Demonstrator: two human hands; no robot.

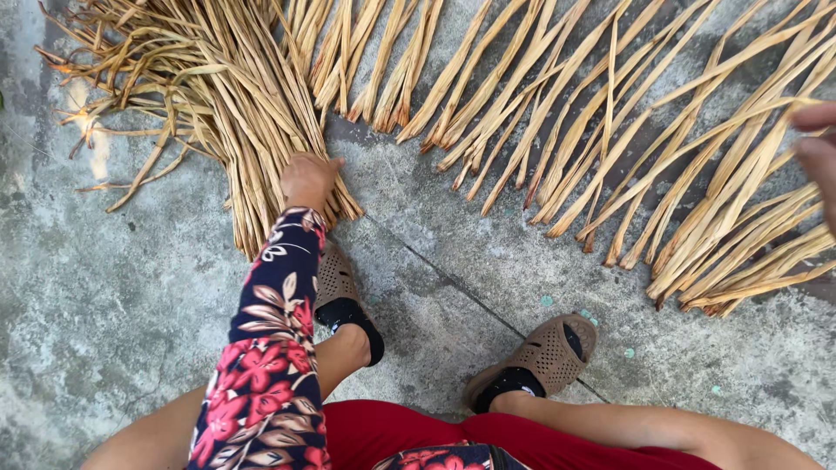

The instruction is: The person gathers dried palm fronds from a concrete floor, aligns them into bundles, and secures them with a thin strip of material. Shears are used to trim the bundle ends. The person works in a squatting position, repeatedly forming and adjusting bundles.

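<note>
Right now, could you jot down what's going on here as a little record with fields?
Setting: grey concrete floor with a thin groove running across it
Material: long dried tan leaf strips spread out in rows
Pile: gathered bundle of strips at upper left
Left hand: pressed on the near end of the bundle; floral sleeve on that arm
Right hand: at the right edge, mostly cut off, beside the spread strips; fingers blurred
Feet: brown perforated sandals over dark socks
Clothing: red garment at the bottom
</note>
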